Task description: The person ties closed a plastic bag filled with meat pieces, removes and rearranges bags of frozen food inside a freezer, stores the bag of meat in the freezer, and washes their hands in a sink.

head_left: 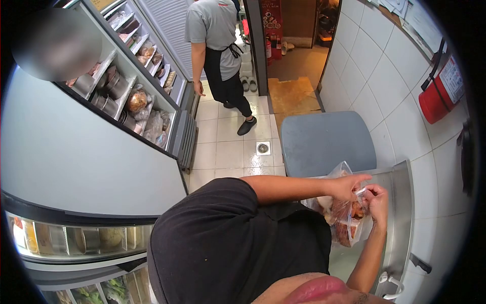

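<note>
A clear plastic bag (pixel 349 223) with reddish-brown and pale food pieces inside hangs over the metal counter or sink (pixel 402 202). My left hand (pixel 350 186) grips the bag near its top, one finger stretched out. Beside it, my right hand (pixel 377 201) pinches the gathered neck with bent fingers. Between the two hands shows a small whitish twisted part of the bag. What exactly the food is, I cannot make out through the plastic.
A grey rounded top (pixel 329 142) stands beyond the counter. Along the left are refrigerators with stocked shelves (pixel 136 101). A co-worker in an apron (pixel 215 61) stands on the tiled floor. On the right wall are a fire extinguisher (pixel 443 93) and a knife (pixel 420 263).
</note>
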A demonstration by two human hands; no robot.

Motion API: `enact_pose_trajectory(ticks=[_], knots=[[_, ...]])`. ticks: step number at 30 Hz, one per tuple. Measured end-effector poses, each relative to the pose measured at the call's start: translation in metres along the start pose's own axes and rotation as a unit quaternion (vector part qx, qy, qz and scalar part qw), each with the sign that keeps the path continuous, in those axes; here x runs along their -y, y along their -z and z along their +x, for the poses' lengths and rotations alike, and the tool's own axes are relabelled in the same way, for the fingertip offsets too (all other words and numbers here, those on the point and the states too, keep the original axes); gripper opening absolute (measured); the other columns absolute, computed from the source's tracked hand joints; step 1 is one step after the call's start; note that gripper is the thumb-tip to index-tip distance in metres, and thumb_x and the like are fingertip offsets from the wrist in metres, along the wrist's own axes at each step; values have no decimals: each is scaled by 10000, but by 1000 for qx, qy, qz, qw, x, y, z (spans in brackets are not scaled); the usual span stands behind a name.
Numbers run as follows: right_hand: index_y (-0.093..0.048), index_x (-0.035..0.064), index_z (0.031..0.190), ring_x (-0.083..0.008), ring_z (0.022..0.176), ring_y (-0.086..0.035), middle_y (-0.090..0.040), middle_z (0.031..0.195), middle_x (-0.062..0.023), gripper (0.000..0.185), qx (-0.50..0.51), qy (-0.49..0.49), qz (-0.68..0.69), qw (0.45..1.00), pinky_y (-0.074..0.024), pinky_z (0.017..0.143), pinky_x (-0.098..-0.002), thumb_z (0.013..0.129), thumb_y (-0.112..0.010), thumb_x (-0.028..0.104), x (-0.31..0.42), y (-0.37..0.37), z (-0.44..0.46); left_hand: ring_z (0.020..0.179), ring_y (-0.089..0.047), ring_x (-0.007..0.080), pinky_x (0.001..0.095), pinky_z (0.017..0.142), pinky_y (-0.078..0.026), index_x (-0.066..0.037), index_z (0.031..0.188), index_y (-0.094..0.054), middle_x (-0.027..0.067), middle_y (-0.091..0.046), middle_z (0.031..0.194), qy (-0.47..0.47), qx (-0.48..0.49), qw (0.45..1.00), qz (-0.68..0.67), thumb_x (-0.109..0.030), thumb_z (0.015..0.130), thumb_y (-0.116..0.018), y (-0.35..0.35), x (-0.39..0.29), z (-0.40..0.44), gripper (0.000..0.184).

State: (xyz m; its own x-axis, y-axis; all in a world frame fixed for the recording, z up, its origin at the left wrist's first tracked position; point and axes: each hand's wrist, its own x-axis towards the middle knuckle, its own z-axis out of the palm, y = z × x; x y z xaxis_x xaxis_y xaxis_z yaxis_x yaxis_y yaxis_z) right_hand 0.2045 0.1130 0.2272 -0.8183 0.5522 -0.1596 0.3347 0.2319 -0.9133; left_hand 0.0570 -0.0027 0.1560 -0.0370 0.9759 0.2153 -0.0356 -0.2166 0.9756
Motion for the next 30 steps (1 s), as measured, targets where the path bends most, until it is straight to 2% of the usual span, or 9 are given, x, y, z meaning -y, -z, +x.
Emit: enact_pose_trajectory(ticks=[3,5,8,12,14,18,21,25,30], knots=[[-629,16,846,-78,526,-519,-595,651,-12,43,-1,-62,37,997,-411,493,-227,876,-607,-5,2,4,2,782,-640,245,350,687,-496,-43,1466,-310,141,-646,881,-56,-65,992,96,64,786,-549,-7,-1,1,728],[-632,11,855,-77,544,-520,-599,662,-6,45,-8,-38,61,997,-415,506,-228,869,-599,-17,-2,0,5,855,-664,344,407,732,-508,-53,1429,-355,183,-657,948,-132,-115,965,195,68,767,-531,-11,-1,0,696],[-640,-6,883,-96,611,-553,-603,689,-2,92,-56,16,56,997,-449,571,-238,850,-570,-55,-23,-7,15,999,-609,436,468,801,-499,-90,1368,-416,205,-639,1064,10,-83,964,254,73,740,-519,-9,-33,-7,657],[-658,-31,899,-148,694,-614,-645,729,-37,141,-94,74,-2,993,-496,659,-279,817,-550,-71,-32,-16,21,1040,-581,434,493,821,-490,-138,1334,-446,190,-614,1143,-72,-115,948,288,69,762,-508,-13,-21,-5,612],[-673,-45,899,-171,714,-634,-676,759,-89,156,-105,45,-63,991,-502,672,-305,791,-563,-68,-37,-17,29,1025,-587,422,499,819,-489,-151,1332,-447,175,-600,1139,-94,-145,935,311,66,780,-502,-17,-14,-5,596],[-693,-63,896,-203,737,-653,-702,806,-186,172,-80,43,-145,985,-502,678,-353,760,-589,-44,-38,-21,37,982,-594,418,499,808,-492,-146,1344,-430,164,-559,1106,-72,-149,925,342,45,815,-490,-21,-22,-11,565],[-684,-73,882,-214,741,-654,-700,804,-197,164,-32,5,-169,985,-497,670,-368,764,-577,-35,-29,-23,32,972,-592,422,492,807,-493,-130,1363,-416,169,-544,1089,-87,-159,922,342,36,828,-489,-20,-19,-12,564],[-672,-82,853,-223,695,-639,-683,752,-189,148,20,33,-151,988,-489,656,-386,788,-560,-10,-29,-18,23,967,-592,426,491,804,-492,-67,1384,-400,194,-558,1080,-81,-176,924,330,29,832,-502,-21,-13,-18,569],[-659,-64,821,-266,639,-616,-653,708,-192,132,17,41,-175,984,-478,636,-403,810,-553,14,-30,-19,13,931,-596,435,488,805,-489,-9,1374,-402,238,-588,1024,-132,-206,917,314,30,816,-523,-21,-3,-17,572]])
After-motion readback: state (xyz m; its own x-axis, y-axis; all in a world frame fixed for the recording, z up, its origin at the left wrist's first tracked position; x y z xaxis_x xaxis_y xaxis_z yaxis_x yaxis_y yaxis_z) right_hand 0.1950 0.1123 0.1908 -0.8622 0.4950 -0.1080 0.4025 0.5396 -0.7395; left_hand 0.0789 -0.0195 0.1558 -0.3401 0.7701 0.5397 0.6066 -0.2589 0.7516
